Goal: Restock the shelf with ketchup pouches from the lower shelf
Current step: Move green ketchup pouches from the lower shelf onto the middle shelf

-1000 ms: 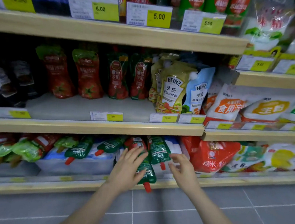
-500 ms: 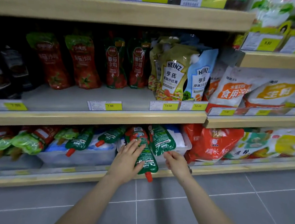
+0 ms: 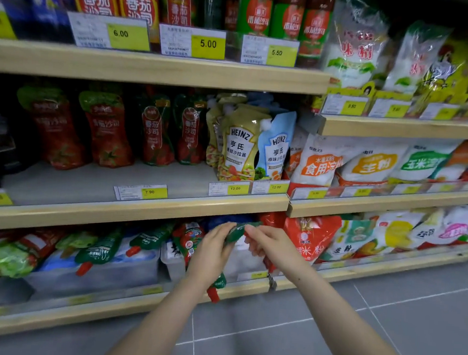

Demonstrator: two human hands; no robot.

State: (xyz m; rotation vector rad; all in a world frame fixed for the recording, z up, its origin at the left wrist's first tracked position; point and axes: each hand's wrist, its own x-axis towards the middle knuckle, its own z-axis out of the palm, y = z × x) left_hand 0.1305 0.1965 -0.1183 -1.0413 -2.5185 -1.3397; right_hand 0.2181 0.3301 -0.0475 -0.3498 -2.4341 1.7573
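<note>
Head view showed both hands at the lower shelf [image 3: 133, 306], working on one green ketchup pouch [image 3: 235, 230]. The left hand [image 3: 210, 255] was curled round the body of that pouch, whose red cap [image 3: 213, 294] stuck out below the palm, just over the shelf's front lip. The right hand [image 3: 271, 246] pinched the pouch's upper edge with fingers and thumb closed on it. So the pouch sat between the two hands, in front of the clear bin [image 3: 175, 265] on the lower shelf and not yet up to the middle shelf [image 3: 129, 209].

The step in hand looked like lifting this pouch clear and carrying it up. To do it well, the firmer grip probably belonged on the filled body, since the thin top edge would likely fold or slip if it bore the weight. Bringing the pouch outward before raising it seemed wise, because the wooden edge of the middle shelf hung directly above the hands and the cap could catch on it.

On the middle shelf, upright ketchup pouches [image 3: 155, 132] stood well back, with bare shelf in front of them behind the 7.90 price tag [image 3: 142, 192]. That gap seemed the natural spot. Turning the pouch cap-up and label forward, to match its neighbours, would probably help it stand, and leaning it lightly against the pouches behind might stop a soft pouch from toppling
</note>
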